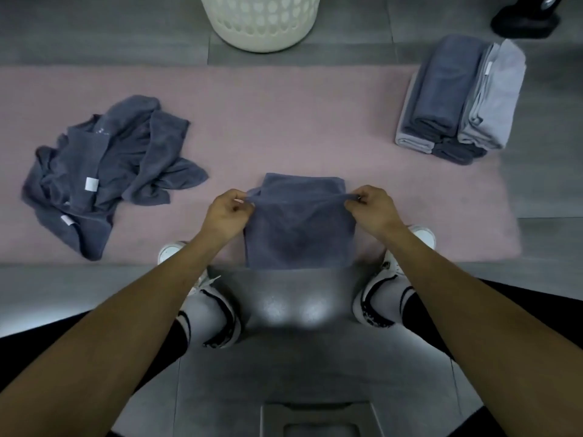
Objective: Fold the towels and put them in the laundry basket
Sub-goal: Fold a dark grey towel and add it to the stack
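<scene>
A dark grey towel (298, 234) lies partly folded on the pink mat (284, 127) in front of me. My left hand (225, 216) pinches its raised edge at the left corner, and my right hand (373, 209) pinches the right corner, so the fold stands lifted above the layer below. A crumpled heap of dark grey towels (104, 171) lies on the mat at the left. A stack of folded dark and light grey towels (457, 99) sits at the mat's right end. The white perforated laundry basket (262, 23) stands beyond the mat at the top centre.
Grey tiled floor surrounds the mat. My two feet in white shoes (378, 298) stand at the mat's near edge on either side of the towel. A black object (527, 17) sits at the top right corner. A grey stool edge (315, 417) shows at the bottom.
</scene>
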A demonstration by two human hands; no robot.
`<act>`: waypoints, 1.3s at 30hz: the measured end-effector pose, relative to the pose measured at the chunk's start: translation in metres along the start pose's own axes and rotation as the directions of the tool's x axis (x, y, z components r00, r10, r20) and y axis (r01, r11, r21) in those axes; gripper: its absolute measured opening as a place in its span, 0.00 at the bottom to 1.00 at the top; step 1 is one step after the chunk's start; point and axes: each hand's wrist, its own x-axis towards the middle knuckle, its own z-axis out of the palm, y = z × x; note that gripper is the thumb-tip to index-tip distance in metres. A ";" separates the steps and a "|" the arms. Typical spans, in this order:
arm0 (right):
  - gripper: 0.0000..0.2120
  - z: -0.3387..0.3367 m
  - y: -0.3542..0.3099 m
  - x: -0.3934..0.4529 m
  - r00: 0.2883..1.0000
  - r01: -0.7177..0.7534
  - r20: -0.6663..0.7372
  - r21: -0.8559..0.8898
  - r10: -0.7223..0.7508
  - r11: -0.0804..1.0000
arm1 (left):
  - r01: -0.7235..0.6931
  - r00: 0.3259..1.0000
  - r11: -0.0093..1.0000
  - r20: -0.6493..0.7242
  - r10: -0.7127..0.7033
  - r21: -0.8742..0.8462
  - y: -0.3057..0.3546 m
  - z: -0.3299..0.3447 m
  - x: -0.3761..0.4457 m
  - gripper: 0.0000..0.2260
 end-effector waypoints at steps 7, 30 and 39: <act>0.07 0.039 0.002 0.096 0.996 -0.072 -0.052 -0.045 0.069 0.996 | 0.097 0.989 0.995 -0.113 -0.093 0.029 -0.014 0.043 0.088 0.04; 0.32 0.117 0.059 0.080 0.798 0.600 0.339 -0.534 -0.498 0.596 | -0.470 0.874 0.547 0.280 0.396 0.692 -0.072 0.112 0.067 0.31; 0.37 0.114 0.060 0.084 0.948 0.317 0.171 -0.606 -0.270 0.730 | -0.354 0.928 0.534 0.220 0.299 0.768 -0.072 0.099 0.062 0.33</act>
